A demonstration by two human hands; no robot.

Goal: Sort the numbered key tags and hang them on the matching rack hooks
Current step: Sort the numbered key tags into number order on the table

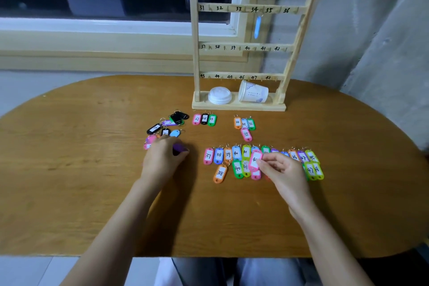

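From my remote seat I see both hands low over the wooden table (92,193). The left hand (162,158) lies palm down just beside the loose pile of tags (167,124), and its fingers are curled around a purple tag (180,147), of which only one end shows. The right hand (285,169) pinches a pink tag (255,160) between thumb and fingertips, over the middle of the long sorted row. The number on it begins with 4, but I cannot read the second digit. The row starts at the left with the pink 37 tag (208,156), then the blue 38 tag (218,155) and the orange 39 tag (228,154), and it ends at the right with the yellow-green 48 tag (318,170). Under the row lie doubles, for example the orange 38 tag (220,173) and the green 40 tag (237,168). Nearer to the rack lie two small groups, one beginning with the pink 27 tag (196,119) and one with the orange 34 tag (237,122). The wooden key rack (196,53) stands upright at the far edge, with bars numbered 31 to 48. One light blue tag (257,26) hangs from the 31 to 36 bar, between the numbers 34 and 35. On the base of the rack a paper cup (253,95) lies on its side beside a white lid (219,95).
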